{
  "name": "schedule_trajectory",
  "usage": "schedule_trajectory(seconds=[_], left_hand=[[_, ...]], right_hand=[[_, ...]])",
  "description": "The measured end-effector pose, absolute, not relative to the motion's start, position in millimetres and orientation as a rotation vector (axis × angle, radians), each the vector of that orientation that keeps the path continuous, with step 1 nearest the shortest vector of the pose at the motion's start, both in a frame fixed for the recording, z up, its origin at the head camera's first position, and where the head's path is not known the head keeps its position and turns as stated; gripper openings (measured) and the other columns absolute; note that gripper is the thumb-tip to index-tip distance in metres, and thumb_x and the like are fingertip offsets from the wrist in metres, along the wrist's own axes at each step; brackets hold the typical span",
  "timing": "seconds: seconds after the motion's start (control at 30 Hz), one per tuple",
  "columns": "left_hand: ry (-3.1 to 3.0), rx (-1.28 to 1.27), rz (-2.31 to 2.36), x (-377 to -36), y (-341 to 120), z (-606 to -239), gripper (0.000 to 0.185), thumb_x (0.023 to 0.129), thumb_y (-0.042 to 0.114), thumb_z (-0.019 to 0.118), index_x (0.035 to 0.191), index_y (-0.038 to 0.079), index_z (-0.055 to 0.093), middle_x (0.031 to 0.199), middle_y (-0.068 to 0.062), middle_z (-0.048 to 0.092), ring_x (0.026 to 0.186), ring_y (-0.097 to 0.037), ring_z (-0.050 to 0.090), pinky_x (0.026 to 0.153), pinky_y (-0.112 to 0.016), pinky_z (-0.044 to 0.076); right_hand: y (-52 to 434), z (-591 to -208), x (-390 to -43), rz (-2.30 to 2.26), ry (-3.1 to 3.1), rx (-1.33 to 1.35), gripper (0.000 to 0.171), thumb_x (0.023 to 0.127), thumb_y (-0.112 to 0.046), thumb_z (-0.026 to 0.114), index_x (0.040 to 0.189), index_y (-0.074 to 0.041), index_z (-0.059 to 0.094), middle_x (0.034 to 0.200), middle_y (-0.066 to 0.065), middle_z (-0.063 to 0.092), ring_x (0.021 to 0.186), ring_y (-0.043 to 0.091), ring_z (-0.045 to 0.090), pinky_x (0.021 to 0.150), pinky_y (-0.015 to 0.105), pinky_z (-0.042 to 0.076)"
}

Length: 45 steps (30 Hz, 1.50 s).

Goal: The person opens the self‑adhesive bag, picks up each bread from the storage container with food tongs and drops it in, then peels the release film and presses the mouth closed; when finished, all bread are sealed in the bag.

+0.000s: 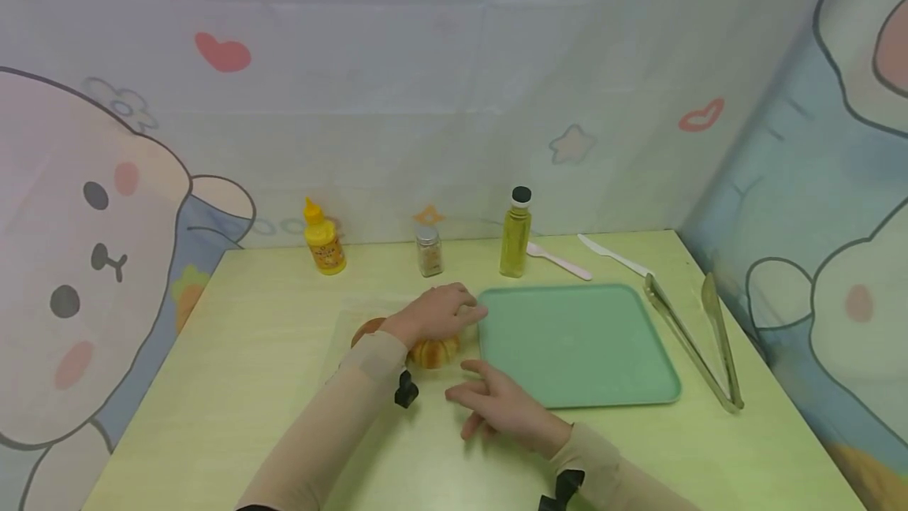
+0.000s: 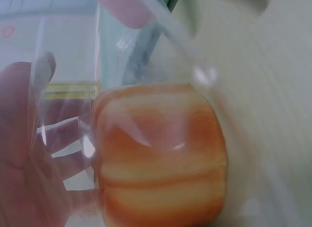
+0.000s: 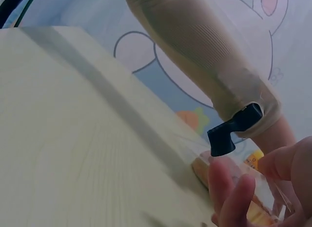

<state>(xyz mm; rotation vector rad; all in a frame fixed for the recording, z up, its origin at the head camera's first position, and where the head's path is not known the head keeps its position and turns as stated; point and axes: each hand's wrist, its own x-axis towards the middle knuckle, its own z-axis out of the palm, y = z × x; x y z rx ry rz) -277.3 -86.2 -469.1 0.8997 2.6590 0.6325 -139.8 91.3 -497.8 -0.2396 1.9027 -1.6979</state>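
Left of the green tray (image 1: pixel 578 341), on the surface (image 1: pixel 234 385), a croissant (image 1: pixel 434 352) in a clear plastic bag (image 1: pixel 347 330) lies under the left hand (image 1: pixel 436 314), whose fingers (image 1: pixel 464 307) curl over the bag. Just beside it, the right hand (image 1: pixel 500 408) rests with fingers (image 1: pixel 468 394) loosely spread, holding nothing.
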Motion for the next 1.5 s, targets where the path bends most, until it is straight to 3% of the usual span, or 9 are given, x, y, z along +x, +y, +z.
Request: schedule_trajectory(seconds=[0.23,0.43,0.6,0.77,0.9,1.13,1.3,1.5], left_hand=[[2.694,0.956,0.604,-275.8,-88.3,-467.4,0.052,0.11,0.046,0.052,0.134,0.004,0.07,0.14,-0.012,0.063,0.13,-0.031,0.06,0.112,-0.046,0.048],[2.722,0.992,0.721,-277.9,-94.6,-460.5,0.045,0.11,0.038,0.054,0.13,0.002,0.071,0.136,-0.011,0.064,0.123,-0.03,0.064,0.106,-0.045,0.052],[2.73,1.0,0.824,-277.9,-104.9,-446.8,0.041,0.111,0.036,0.049,0.129,0.006,0.071,0.134,-0.006,0.065,0.117,-0.025,0.067,0.104,-0.041,0.054],[2.719,1.042,0.923,-277.8,-115.7,-437.7,0.037,0.108,0.016,0.043,0.131,0.004,0.069,0.137,-0.008,0.065,0.12,-0.025,0.066,0.106,-0.043,0.052],[2.738,1.12,1.042,-277.8,-125.0,-437.6,0.032,0.101,0.001,0.053,0.129,0.001,0.069,0.135,-0.012,0.065,0.106,-0.025,0.073,0.096,-0.043,0.059],[2.802,1.199,1.354,-275.9,-139.0,-437.6,0.024,0.092,0.0,0.079,0.115,-0.001,0.073,0.123,-0.017,0.068,0.095,-0.027,0.078,0.089,-0.042,0.063],[2.893,1.198,1.421,-274.1,-145.0,-432.1,0.019,0.089,-0.002,0.082,0.107,0.002,0.078,0.112,-0.012,0.075,0.09,-0.024,0.078,0.079,-0.031,0.064],[2.94,1.277,1.449,-270.4,-151.4,-419.5,0.012,0.089,0.001,0.082,0.099,0.007,0.079,0.104,-0.009,0.078,0.084,-0.019,0.074,0.074,-0.031,0.064]], right_hand=[[84.0,-501.1,-141.2,-1.782,1.902,-0.269,0.065,0.109,-0.032,0.059,0.156,0.007,0.037,0.148,0.024,0.059,0.073,0.016,0.074,0.061,0.027,0.052],[83.5,-497.4,-143.9,-1.873,1.975,-0.269,0.051,0.108,-0.024,0.061,0.147,0.008,0.052,0.141,0.025,0.064,0.069,0.014,0.073,0.054,0.023,0.051],[87.9,-494.2,-147.7,-1.893,2.051,-0.282,0.046,0.106,-0.023,0.065,0.142,0.006,0.058,0.137,0.026,0.066,0.067,0.016,0.073,0.052,0.023,0.051],[93.2,-491.4,-152.2,-1.848,2.18,-0.313,0.035,0.105,-0.021,0.067,0.132,0.002,0.066,0.129,0.024,0.07,0.062,0.018,0.072,0.05,0.026,0.053],[98.1,-487.6,-157.2,-1.806,2.295,-0.339,0.025,0.104,-0.021,0.068,0.122,-0.004,0.073,0.121,0.019,0.074,0.059,0.028,0.072,0.048,0.028,0.052],[110.8,-473.7,-168.0,-1.744,2.474,-0.384,0.017,0.104,-0.021,0.069,0.113,-0.01,0.078,0.113,0.017,0.076,0.058,0.037,0.071,0.042,0.025,0.044],[120.7,-458.3,-174.5,-1.674,2.587,-0.371,0.014,0.104,-0.021,0.068,0.11,-0.017,0.079,0.108,0.006,0.078,0.063,0.037,0.073,0.042,0.027,0.043],[130.5,-439.6,-184.5,-1.604,2.719,-0.433,0.012,0.103,-0.018,0.067,0.106,-0.017,0.079,0.105,0.003,0.078,0.063,0.026,0.074,0.047,0.03,0.048]])
